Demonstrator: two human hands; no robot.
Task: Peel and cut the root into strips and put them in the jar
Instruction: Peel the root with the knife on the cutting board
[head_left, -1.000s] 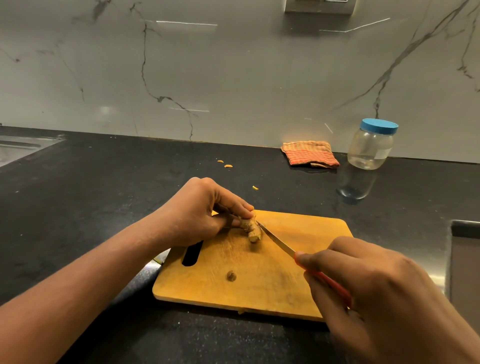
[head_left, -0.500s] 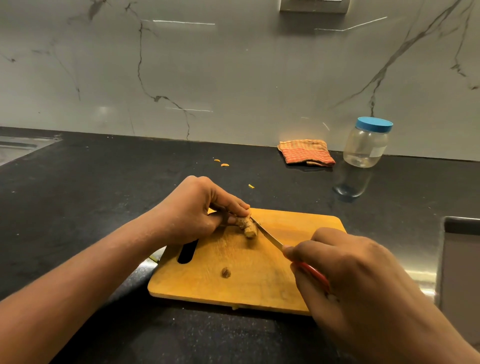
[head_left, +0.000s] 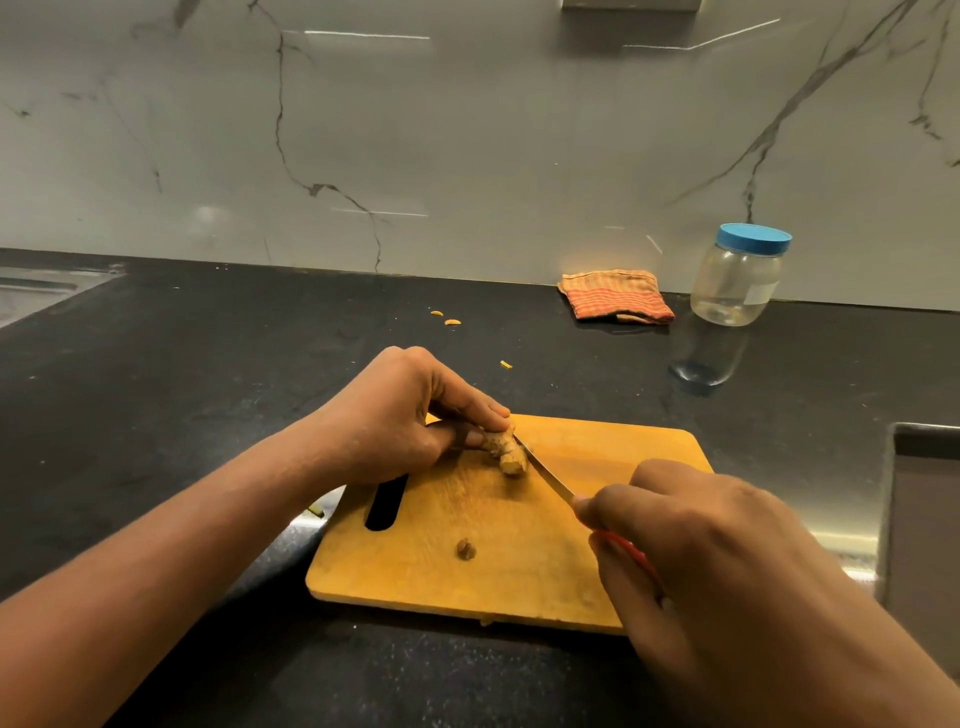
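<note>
root (head_left: 505, 451) | knobbly, tan skin, yellow cut end | on board (head_left: 519, 571)

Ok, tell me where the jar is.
In the head view, the jar stands at the back right of the counter, just right of the cloth.

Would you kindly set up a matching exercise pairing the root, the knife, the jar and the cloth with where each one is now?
Things: 1 root; 2 knife; 3 jar; 4 cloth.
Places: A gripped by the right hand; B standing at the back of the counter, blue lid on; C held on the cutting board by the left hand; D lying folded beside the jar.
Pairs: 1-C, 2-A, 3-B, 4-D.
</note>
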